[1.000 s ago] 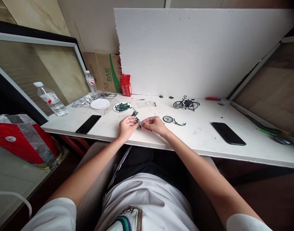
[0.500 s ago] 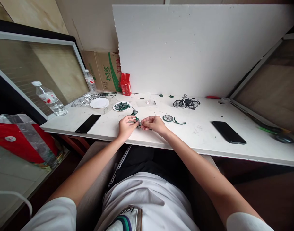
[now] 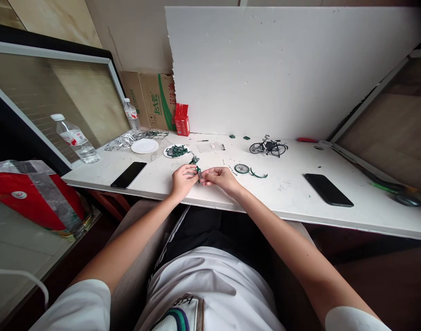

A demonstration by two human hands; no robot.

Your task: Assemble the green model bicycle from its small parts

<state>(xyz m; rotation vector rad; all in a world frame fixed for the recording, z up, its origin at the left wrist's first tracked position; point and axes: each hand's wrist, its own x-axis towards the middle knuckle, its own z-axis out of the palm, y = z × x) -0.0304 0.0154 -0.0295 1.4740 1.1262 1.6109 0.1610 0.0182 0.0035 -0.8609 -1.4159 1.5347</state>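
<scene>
Little moved: view shifted slightly, hands hardly. Left hand (image 3: 183, 182) and right hand (image 3: 223, 179) both have fingers pinched on the green model part (image 3: 198, 169), just above the tabletop (image 3: 282, 193) near its front edge. Looks light, stiff, fragile; best held by thicker sections, off thin rods. Sideways room runs to the wheel (image 3: 241, 168); plate (image 3: 165, 153) limits the far side.

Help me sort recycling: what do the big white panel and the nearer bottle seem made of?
The white panel is probably matte foam board: ragged left edge, small pits in its face. The nearer bottle seems clear, glossy plastic: see-through body, bright highlights; glass isn't fully ruled out.
</scene>
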